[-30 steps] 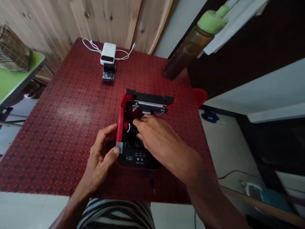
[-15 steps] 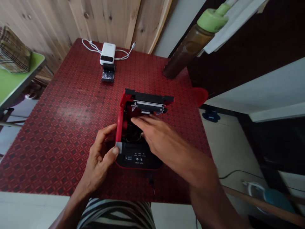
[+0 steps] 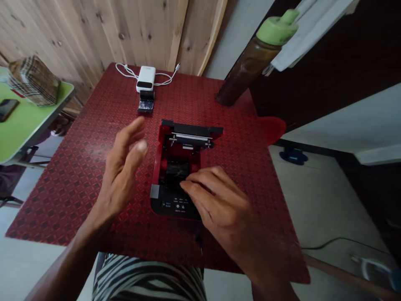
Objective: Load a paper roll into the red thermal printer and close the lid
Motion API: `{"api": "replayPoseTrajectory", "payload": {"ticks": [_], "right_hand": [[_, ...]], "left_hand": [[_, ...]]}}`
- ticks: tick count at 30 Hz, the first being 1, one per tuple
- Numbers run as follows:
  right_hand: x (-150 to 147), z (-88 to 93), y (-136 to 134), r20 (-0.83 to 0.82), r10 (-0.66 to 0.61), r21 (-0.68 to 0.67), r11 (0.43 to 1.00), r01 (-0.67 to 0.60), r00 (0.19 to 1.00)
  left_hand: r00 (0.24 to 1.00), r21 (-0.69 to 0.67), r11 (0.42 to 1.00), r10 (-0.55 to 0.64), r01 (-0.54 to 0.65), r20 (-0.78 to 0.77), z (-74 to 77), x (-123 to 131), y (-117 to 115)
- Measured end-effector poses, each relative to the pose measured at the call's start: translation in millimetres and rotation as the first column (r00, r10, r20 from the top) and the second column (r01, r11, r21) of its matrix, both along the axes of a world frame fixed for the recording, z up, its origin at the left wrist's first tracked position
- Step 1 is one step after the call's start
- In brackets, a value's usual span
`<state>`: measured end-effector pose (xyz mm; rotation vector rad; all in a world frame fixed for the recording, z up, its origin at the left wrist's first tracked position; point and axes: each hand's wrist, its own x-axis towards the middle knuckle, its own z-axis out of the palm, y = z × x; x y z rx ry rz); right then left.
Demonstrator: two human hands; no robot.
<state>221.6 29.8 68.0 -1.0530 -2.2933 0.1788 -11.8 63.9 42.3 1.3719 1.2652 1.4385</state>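
A red and black desktop printer (image 3: 163, 205), seemingly for receipts or labels, stands on the red patterned table (image 3: 78, 200) with its lid (image 3: 194, 128) raised. Under the lid sits a dark roller (image 3: 191, 141). Something black and shiny (image 3: 177, 169) lies in the compartment; I cannot make out its kind. My right hand (image 3: 221, 200) is over the printer's right side, thumb and fingertips pinched together at the compartment's front edge. What they hold, if anything, is hidden. My left hand (image 3: 120, 167) is raised left of the printer, fingers apart, touching nothing.
At the back are a white power bank (image 3: 147, 77) with a white cable (image 3: 125, 72) and a small black roll (image 3: 146, 102). A tall brown bottle (image 3: 250, 62) stands back right. Left is a green table (image 3: 19, 138) with a plaid bag (image 3: 37, 81) and a phone (image 3: 8, 108).
My left hand has let go of the printer's left side and moved up and left. My right hand has drawn back from inside the compartment to its front edge, fingers now pinched.
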Motion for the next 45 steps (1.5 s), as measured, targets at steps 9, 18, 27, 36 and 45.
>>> {"api": "replayPoseTrajectory", "payload": {"ticks": [9, 18, 27, 36, 45], "right_hand": [[-7.5, -10.6, -29.0, 0.093, -0.189, 0.302, 0.941, 0.154, 0.977], [-8.4, -28.2, -32.9, 0.003, -0.237, 0.203, 0.951, 0.231, 0.972], [-5.8, -25.1, -34.9, 0.011, -0.227, 0.115, 0.968, 0.224, 0.974], [-1.4, -25.6, -41.6, -0.094, -0.23, 0.081, 0.968, 0.238, 0.969], [17.8, -49.4, -73.4, -0.243, -0.398, -0.029, 0.915, 0.403, 0.885]], "left_hand": [[0.999, 0.008, 1.0, 0.015, -0.015, -0.04, 11.5, 24.1, 16.3], [0.962, -0.385, 0.915, -0.011, 0.12, 0.274, -17.2, 24.5, -39.4], [0.948, -0.395, 0.907, -0.013, 0.145, 0.319, -18.2, 27.2, -41.2], [0.973, -0.383, 0.919, -0.005, 0.095, 0.23, -24.4, 22.8, -48.8], [0.965, -0.407, 0.904, -0.023, 0.132, 0.262, -27.6, 11.1, -63.0]]}}
